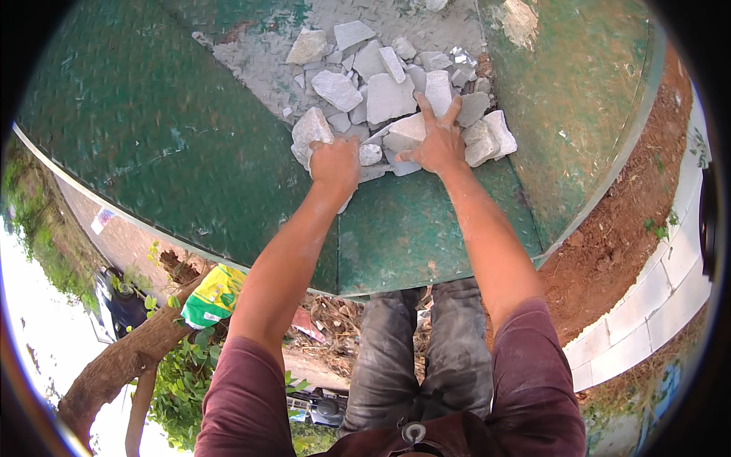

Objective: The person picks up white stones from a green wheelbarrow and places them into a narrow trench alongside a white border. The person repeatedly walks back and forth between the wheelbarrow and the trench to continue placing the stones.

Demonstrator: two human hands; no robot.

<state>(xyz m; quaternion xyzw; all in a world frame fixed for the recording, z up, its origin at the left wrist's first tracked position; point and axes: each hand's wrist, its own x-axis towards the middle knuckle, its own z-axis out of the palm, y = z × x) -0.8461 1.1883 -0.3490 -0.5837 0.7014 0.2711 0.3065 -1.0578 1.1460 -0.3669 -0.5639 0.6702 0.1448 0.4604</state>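
A heap of broken grey-white rubble pieces, some flat like slabs and some chunky, lies on a green metal surface. My left hand is closed at the near left of the heap, its fingers curled down beside a rough pale chunk. What sits under that palm is hidden. At the near right, my right hand rests on the pieces with two fingers stretched forward and apart. Its thumb reaches left, below a flat pale piece. Another chunk lies against its right side.
Grey dust coats the metal beyond the heap. The surface ends in a curved rim near my legs. Below are a tree trunk, a yellow-green bag, reddish soil and a white block wall.
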